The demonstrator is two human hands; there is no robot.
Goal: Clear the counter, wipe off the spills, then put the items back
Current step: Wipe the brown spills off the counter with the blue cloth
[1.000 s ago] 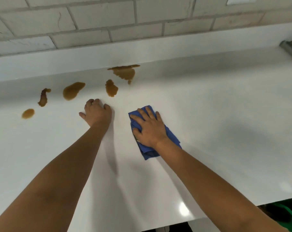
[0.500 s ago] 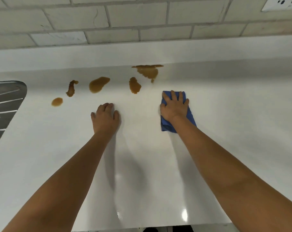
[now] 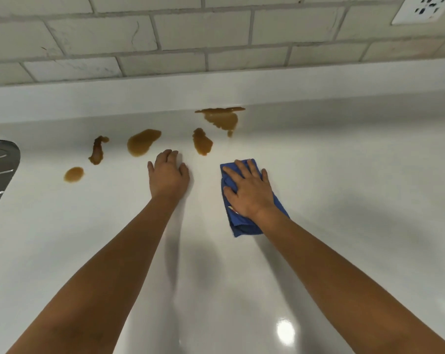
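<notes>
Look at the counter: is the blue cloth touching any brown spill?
No: the cloth, under the right hand, lies on bare counter, apart from the nearest spill.

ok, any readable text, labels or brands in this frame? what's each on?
None readable.
Cloth: a small tag-like fleck at its left edge, too small to read.
Outlet: slots only, no lettering visible.
Counter, tiles: unmarked.
</notes>
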